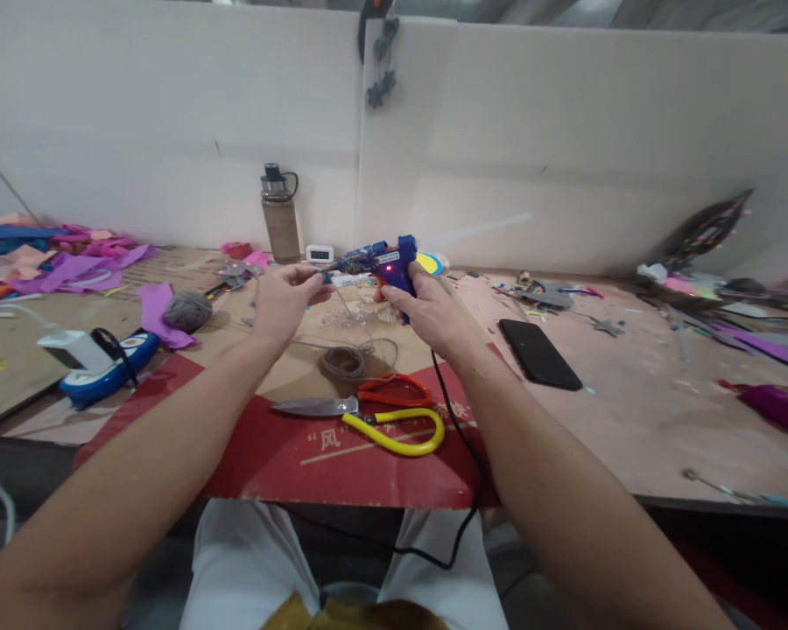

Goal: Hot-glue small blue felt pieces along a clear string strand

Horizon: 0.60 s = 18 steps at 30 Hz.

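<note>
My right hand (pixel 426 302) is wrapped round the handle of a blue glue gun (pixel 400 255), whose small red light is lit. Its nozzle points left, toward my left hand (pixel 292 293). There the fingers pinch a small dark teal piece (pixel 327 277) right at the nozzle tip; its shape is mostly hidden. A thin grey string hangs below it toward a coil of grey yarn (pixel 343 362) on the work surface. Closer to me, scissors (pixel 387 416) with one red and one yellow handle lie on a red cardboard sheet (pixel 256 464).
A black phone (pixel 539 353) lies right of my right forearm. To the left are a blue power strip (pixel 111 372), a grey yarn ball (pixel 187 311) and purple scraps (pixel 72 271). A water bottle (pixel 281 219) stands by the wall. The gun's black cord (pixel 456 416) trails over the table edge.
</note>
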{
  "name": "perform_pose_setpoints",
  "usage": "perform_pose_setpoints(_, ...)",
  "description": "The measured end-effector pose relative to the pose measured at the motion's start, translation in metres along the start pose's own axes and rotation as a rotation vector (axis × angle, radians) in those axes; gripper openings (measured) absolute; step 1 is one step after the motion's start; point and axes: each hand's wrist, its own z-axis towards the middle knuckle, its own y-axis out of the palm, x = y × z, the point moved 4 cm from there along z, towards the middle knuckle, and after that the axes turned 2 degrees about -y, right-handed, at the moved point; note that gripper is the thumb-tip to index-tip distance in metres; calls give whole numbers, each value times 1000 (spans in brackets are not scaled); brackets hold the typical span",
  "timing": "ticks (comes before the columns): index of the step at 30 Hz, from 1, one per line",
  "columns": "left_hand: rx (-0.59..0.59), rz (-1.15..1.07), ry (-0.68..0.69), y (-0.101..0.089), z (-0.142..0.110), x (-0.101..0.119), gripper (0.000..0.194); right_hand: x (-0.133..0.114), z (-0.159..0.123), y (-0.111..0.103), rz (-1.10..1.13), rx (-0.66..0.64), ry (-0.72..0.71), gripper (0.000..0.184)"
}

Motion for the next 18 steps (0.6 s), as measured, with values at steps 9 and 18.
perform_pose_setpoints(9,-16,-8,11,0,0,1,5,3,1,0,-8,16,20,9)
perform_pose_setpoints(18,2,-8,-20,0,-1,1,5,13,5,2,18,24,-4,14)
